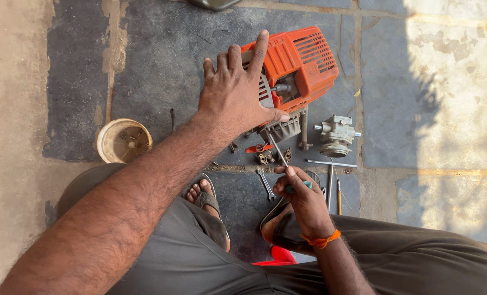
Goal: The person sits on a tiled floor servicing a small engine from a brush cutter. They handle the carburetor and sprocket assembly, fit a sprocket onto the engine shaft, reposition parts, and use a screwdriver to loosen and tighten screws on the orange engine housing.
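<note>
Head view shows the left hand (235, 93) spread flat, fingers open, pressing on the orange engine housing (298, 63) on the stone floor (161, 60); the right hand (300, 199) grips a screwdriver (280, 155), tip at the engine's underside just above it; a grey gearbox part (336, 135) lies right of it; a small bowl (124, 141) sits left of the left forearm.
</note>
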Available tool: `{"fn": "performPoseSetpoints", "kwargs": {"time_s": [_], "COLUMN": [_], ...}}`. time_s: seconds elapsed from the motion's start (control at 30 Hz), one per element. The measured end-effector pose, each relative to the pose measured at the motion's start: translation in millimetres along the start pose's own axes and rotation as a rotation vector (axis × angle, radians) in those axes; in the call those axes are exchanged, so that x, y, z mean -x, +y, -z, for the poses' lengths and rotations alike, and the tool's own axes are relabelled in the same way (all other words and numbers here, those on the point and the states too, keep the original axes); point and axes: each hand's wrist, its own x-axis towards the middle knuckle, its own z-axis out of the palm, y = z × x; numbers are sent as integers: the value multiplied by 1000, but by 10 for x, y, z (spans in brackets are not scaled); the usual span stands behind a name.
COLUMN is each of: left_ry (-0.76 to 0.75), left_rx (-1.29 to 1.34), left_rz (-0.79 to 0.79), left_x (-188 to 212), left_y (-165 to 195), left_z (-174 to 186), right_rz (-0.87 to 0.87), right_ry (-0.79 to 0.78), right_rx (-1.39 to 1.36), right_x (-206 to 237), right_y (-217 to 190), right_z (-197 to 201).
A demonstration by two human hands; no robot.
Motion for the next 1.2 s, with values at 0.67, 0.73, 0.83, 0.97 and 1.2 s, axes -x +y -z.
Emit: {"fn": "performPoseSetpoints", "kwargs": {"time_s": [0.67,0.73,0.83,0.97,1.2], "left_ry": [-438,-437,-452,-454,-178], "left_rx": [306,321,361,365,366], "left_rz": [-227,-233,-211,-213,-230], "left_x": [373,373,370,351,254], "left_y": [245,252,282,295,181], "left_z": [757,764,759,751,675], "right_rz": [145,140,130,124,83], "right_ry": [-177,-173,-169,-174,-58], "right_rx": [-138,-139,-127,-159,-49], "right_x": [201,207,212,211,147], "right_y": [-285,-297,-300,-290,-234], "right_z": [59,64,62,64,93]}}
